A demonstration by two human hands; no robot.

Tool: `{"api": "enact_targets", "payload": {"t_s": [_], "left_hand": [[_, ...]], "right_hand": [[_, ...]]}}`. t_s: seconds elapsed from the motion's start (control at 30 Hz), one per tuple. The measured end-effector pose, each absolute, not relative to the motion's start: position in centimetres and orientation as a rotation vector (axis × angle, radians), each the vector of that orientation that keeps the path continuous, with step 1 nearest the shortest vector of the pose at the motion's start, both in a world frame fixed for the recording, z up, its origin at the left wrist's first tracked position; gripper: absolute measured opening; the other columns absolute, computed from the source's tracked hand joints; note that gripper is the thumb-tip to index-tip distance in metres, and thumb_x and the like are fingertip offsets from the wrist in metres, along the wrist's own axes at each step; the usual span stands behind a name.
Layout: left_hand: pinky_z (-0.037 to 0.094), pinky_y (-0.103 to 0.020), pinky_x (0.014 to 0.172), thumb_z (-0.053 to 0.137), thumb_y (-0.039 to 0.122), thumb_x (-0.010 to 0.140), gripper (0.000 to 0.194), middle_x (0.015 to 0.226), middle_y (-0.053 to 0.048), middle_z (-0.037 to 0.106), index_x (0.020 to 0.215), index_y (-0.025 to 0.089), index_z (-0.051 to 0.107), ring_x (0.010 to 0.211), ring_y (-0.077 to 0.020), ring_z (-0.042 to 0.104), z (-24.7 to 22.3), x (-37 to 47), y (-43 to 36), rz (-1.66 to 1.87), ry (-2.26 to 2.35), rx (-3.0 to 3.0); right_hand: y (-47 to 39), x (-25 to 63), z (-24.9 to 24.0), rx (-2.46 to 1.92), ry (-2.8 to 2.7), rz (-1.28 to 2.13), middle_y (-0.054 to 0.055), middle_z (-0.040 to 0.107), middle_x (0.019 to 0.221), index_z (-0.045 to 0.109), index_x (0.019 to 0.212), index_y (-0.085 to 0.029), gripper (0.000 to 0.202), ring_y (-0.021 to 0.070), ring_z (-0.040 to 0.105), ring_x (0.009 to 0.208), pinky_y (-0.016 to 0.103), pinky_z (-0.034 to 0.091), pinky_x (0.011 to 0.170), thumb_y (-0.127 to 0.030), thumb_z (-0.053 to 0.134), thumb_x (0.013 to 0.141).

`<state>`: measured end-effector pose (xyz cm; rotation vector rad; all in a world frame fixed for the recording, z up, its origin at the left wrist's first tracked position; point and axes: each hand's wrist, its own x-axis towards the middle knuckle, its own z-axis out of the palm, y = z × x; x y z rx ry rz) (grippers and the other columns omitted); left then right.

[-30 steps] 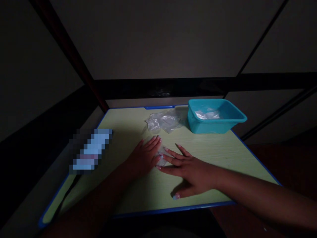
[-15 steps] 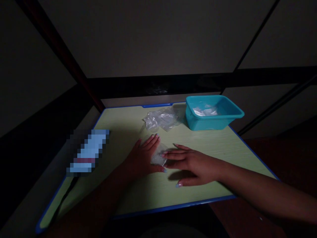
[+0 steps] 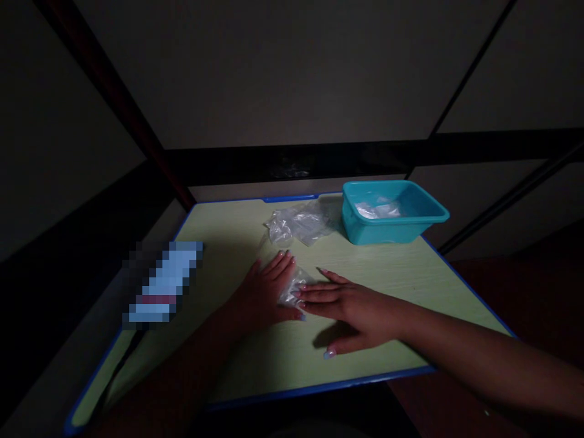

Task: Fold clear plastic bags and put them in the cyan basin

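A small clear plastic bag (image 3: 294, 287) lies on the pale green table (image 3: 255, 365), between my hands. My left hand (image 3: 267, 291) lies flat over its left side, fingers extended and thumb apart. From the right, my right hand (image 3: 353, 307) rests its fingertips on the bag's right part, its fingers stretched out and its thumb spread toward the table's front edge. Behind them, a heap of crumpled clear plastic bags (image 3: 303, 222) sits near the back edge. The part of the bag under my left hand is hidden.
A turquoise plastic basket (image 3: 392, 231) with clear plastic inside stands at the back right of the table. On the left is a pixelated device (image 3: 171, 277) with a dark cable (image 3: 121, 365). A wall with a dark band rises behind the table.
The plastic bag between my hands now looks more wrinkled and shiny. My right hand's fingers have shifted slightly left, with its thumb a little lower. My left hand has barely moved.
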<state>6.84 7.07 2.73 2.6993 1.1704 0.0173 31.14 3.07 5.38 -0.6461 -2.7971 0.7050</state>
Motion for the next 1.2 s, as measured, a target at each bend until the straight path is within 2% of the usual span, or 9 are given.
{"api": "enact_targets", "payload": {"t_s": [0.27,0.37,0.47,0.6,0.7,0.87,1.0,1.1,1.2], "left_hand": [[0.020,-0.063,0.110,0.051,0.077,0.075,0.101,0.157,-0.021,0.020,0.150,0.015,0.025,0.145,-0.0382,0.018,2.7,6.7,7.2,0.013,1.141,2.699],[0.025,-0.063,0.108,0.052,0.060,0.085,0.079,0.156,-0.019,0.024,0.149,0.020,0.029,0.144,-0.0369,0.021,3.0,6.9,7.1,0.063,1.148,2.707],[0.031,-0.060,0.107,0.043,0.038,0.095,0.050,0.155,-0.014,0.031,0.144,0.028,0.040,0.143,-0.0331,0.027,2.8,6.9,7.2,0.143,1.167,2.726],[0.032,-0.058,0.108,0.037,0.026,0.096,0.043,0.154,-0.012,0.034,0.137,0.027,0.050,0.143,-0.0311,0.026,2.5,6.7,7.5,0.228,1.143,2.735],[0.028,-0.060,0.109,0.037,0.025,0.095,0.043,0.156,-0.011,0.030,0.135,0.025,0.052,0.145,-0.0306,0.023,2.5,6.8,7.3,0.246,1.077,2.751],[0.023,-0.056,0.113,0.034,0.029,0.096,0.044,0.156,-0.010,0.030,0.137,0.022,0.049,0.146,-0.0264,0.019,2.7,7.5,6.9,0.240,0.970,2.713],[0.020,-0.053,0.115,0.038,0.033,0.095,0.047,0.153,-0.009,0.036,0.141,0.022,0.044,0.145,-0.0247,0.023,2.9,7.9,6.8,0.308,0.951,2.581],[0.028,-0.049,0.113,0.041,0.036,0.093,0.045,0.145,-0.009,0.049,0.133,0.022,0.053,0.137,-0.0260,0.039,3.7,7.7,6.7,0.412,0.917,2.418],[0.046,-0.040,0.096,0.042,0.045,0.091,0.042,0.112,-0.007,0.072,0.107,0.019,0.070,0.107,-0.0271,0.064,5.1,7.2,6.6,0.511,0.992,2.140]], "right_hand": [[3.1,31.5,5.4,-0.586,-2.730,0.670,0.016,0.046,0.145,0.038,0.146,-0.016,0.069,0.0254,0.035,0.139,0.050,-0.001,0.117,-0.041,0.063,0.086],[3.2,31.6,5.5,-0.581,-2.703,0.654,0.017,0.045,0.145,0.040,0.145,-0.017,0.067,0.0252,0.037,0.138,0.051,0.001,0.117,-0.043,0.062,0.087],[3.3,31.7,5.8,-0.592,-2.685,0.638,0.016,0.045,0.145,0.041,0.144,-0.017,0.064,0.0238,0.035,0.139,0.050,0.002,0.117,-0.044,0.060,0.089],[3.4,31.7,6.2,-0.589,-2.665,0.577,0.016,0.040,0.149,0.053,0.135,-0.016,0.054,0.0241,0.029,0.142,0.049,0.006,0.117,-0.044,0.059,0.089],[3.5,31.7,6.3,-0.566,-2.655,0.553,0.017,0.035,0.152,0.058,0.128,-0.016,0.052,0.0253,0.026,0.143,0.049,0.005,0.117,-0.048,0.060,0.087],[3.5,31.2,6.4,-0.473,-2.630,0.595,0.015,0.045,0.145,0.045,0.141,-0.018,0.059,0.0214,0.029,0.142,0.046,-0.004,0.117,-0.045,0.058,0.090],[3.3,31.1,6.4,-0.412,-2.502,0.700,0.012,0.050,0.142,0.039,0.145,-0.021,0.058,0.0189,0.034,0.140,0.043,0.002,0.118,-0.043,0.052,0.094],[3.3,31.6,6.4,-0.426,-2.300,0.794,0.011,0.052,0.141,0.043,0.144,-0.024,0.052,0.0187,0.041,0.135,0.042,0.016,0.116,-0.045,0.047,0.096],[3.5,32.3,6.3,-0.516,-2.064,0.844,0.009,0.052,0.141,0.047,0.141,-0.027,0.049,0.0188,0.044,0.133,0.040,0.031,0.111,-0.049,0.043,0.097]]}}
